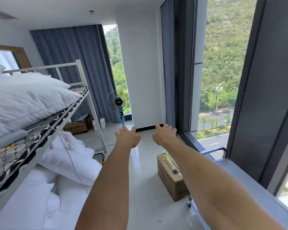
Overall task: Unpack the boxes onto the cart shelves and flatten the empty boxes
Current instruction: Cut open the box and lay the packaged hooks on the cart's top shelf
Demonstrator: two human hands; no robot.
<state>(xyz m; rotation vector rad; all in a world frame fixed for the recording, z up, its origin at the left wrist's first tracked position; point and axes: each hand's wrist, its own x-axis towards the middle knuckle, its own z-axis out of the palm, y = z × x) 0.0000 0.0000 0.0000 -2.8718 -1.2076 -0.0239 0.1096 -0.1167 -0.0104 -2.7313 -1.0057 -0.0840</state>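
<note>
Steel cart [249, 176] beside sealed box [170, 175]

Sealed brown cardboard box [170, 175] upright on floor, just beside front end of grey metal cart [236, 171]; small scissors [175, 171] lying on box top.

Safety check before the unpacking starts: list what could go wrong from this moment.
1. A pair of scissors lies loose on top of the sealed cardboard box; lifting or tilting the box could send them sliding to the floor.
2. The box stands right against the cart, near its wheel, so the cart may roll if bumped.
3. Both the left hand and the right hand are empty and stretched forward, away from the box; the white cable hanging off the bunk could snag an arm.
</note>
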